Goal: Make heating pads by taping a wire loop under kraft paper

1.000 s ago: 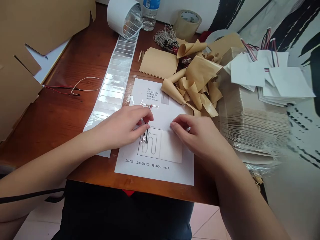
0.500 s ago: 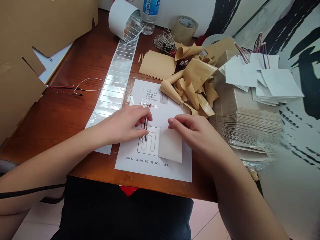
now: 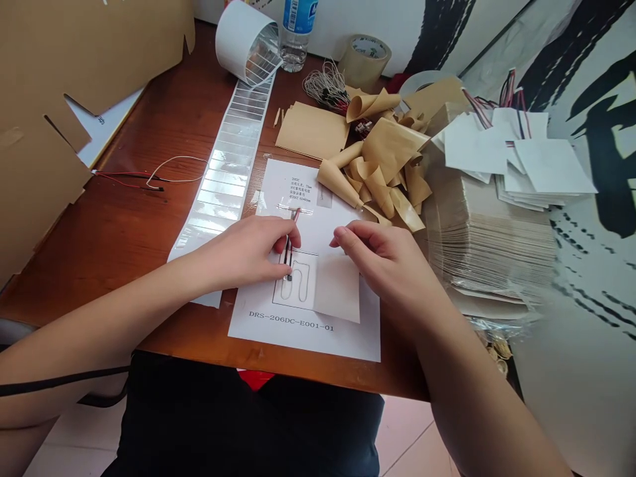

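My left hand [image 3: 248,250] pinches a thin red-and-black wire lead [image 3: 289,248] and holds its end down on a square pad with a looped trace [image 3: 298,281]. The pad lies on a white printed sheet [image 3: 308,331] marked DRS-206DC-E001-01. My right hand [image 3: 382,262] rests with curled fingers on the upper edge of the tan backing flap [image 3: 338,288] folded over the pad's right half. A short strip of clear tape [image 3: 295,210] crosses the lead's upper end.
A long strip of silvery labels [image 3: 226,179] runs from a roll [image 3: 246,40] at the back. Curled brown backing papers [image 3: 382,165], a stack of pads [image 3: 491,245], tape rolls [image 3: 365,56], a water bottle [image 3: 297,33], loose wires [image 3: 149,179] and cardboard [image 3: 40,99] surround the sheet.
The tan flap now covers the pad's right half more flatly, and my right hand has shifted slightly left and up along its edge. My left hand keeps holding the lead.
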`<state>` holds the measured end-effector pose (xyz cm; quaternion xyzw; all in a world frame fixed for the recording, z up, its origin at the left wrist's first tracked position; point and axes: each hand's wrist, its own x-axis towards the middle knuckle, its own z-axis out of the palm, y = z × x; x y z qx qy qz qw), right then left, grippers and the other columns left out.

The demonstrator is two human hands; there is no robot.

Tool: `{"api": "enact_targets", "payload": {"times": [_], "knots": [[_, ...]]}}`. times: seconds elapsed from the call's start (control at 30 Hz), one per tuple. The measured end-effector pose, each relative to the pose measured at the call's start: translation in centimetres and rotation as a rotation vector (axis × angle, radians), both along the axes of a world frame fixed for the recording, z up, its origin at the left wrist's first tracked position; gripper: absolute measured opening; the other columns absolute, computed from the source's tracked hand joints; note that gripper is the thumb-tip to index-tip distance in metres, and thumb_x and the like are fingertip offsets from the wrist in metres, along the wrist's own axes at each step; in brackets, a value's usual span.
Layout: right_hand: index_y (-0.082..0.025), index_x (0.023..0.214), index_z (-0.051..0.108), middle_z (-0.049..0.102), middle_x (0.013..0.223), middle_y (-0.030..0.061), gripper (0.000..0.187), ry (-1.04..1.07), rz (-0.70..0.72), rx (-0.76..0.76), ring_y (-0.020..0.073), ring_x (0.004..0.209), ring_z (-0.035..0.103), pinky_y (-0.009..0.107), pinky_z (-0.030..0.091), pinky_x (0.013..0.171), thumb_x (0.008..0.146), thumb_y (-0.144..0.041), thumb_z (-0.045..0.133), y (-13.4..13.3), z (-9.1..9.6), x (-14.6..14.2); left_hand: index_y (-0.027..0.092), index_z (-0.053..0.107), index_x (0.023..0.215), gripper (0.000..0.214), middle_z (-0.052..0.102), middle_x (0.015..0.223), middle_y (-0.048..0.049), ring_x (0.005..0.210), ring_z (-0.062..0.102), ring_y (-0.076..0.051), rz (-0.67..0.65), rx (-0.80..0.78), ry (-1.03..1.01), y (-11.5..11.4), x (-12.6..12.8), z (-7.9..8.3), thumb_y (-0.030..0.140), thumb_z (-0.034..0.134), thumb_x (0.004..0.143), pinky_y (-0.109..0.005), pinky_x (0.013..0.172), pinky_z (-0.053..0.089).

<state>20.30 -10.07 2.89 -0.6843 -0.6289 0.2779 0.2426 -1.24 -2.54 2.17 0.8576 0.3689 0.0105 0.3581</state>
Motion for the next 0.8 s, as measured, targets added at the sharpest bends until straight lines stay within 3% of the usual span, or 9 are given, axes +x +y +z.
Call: {"api": "enact_targets", "payload": {"times": [0.33,0.47,0.57,0.7,0.8], "knots": [[-0.019,0.077,0.069,0.066,0.072,0.0038,0.037,0.025,0.051,0.006,0.0186,0.071,0.057,0.030,0.038,0.060,0.097,-0.047,0.054,0.1,-0.4,-0.3,0.022,0.061,0.104,0.026,0.062,0.094,-0.0022,0.089,0.059,-0.020,-0.054,-0.018,-0.002,-0.2,-0.2,0.0,0.028,0.063,0.079,-0.031,0.075,0.042],[-0.019,0.085,0.069,0.064,0.071,0.0015,0.036,0.164,0.031,-0.046,0.0155,0.063,0.057,0.029,0.041,0.059,0.098,-0.048,0.051,0.0,-0.4,-0.4,0.022,0.058,0.111,0.036,0.061,0.095,-0.0017,0.088,0.059,-0.019,-0.051,-0.054,0.006,0.2,-0.6,0.3,0.028,0.067,0.077,-0.031,0.075,0.043],[-0.019,0.091,0.066,0.062,0.067,-0.0010,0.037,0.285,0.069,-0.090,0.0136,0.056,0.056,0.029,0.043,0.058,0.101,-0.050,0.048,-0.2,-0.5,-0.6,0.022,0.056,0.112,0.032,0.061,0.091,-0.0010,0.082,0.058,-0.017,0.016,-0.105,-0.035,0.6,-0.8,0.6,0.031,0.065,0.082,-0.030,0.072,0.044],[-0.020,0.093,0.063,0.063,0.069,-0.0014,0.027,0.290,0.215,-0.099,0.0145,0.066,0.060,0.029,0.047,0.067,0.103,-0.039,0.046,-0.3,-0.7,-0.7,0.021,0.057,0.104,0.018,0.062,0.087,-0.0001,0.078,0.059,-0.015,0.199,-0.096,-0.150,0.7,-0.7,0.9,0.030,0.058,0.088,-0.030,0.071,0.046],[-0.020,0.102,0.063,0.063,0.073,-0.0022,0.016,0.254,0.270,-0.082,0.0134,0.066,0.058,0.028,0.045,0.064,0.099,-0.033,0.054,-0.4,-0.9,-0.9,0.020,0.062,0.092,0.014,0.066,0.081,0.0003,0.075,0.059,-0.014,0.185,-0.081,-0.180,0.4,-0.3,1.0,0.032,0.057,0.091,-0.030,0.072,0.044]]}}
